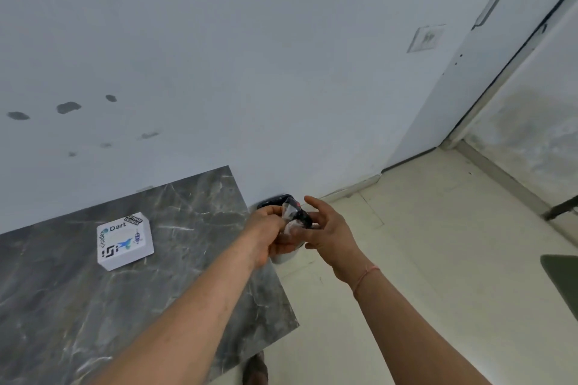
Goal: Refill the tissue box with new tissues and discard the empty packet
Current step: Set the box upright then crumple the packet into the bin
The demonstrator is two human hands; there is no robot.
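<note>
- Pale walls and a cream floor sit behind a grey marble table (78,306); the white tissue box (125,240) rests on it, well to the left of both hands
- Left hand (266,234) is pinched around the crumpled clear packet (289,212); right hand (325,228) is loose, fingers spread, just beside it
- Bin (294,254) with its black bag sits right under the hands, so the packet likely just needs to drop straight down

Bare forearms, thin pink thread (366,276) round rt wrist

head camera looks down and forward, close over the table (93,306).
</note>
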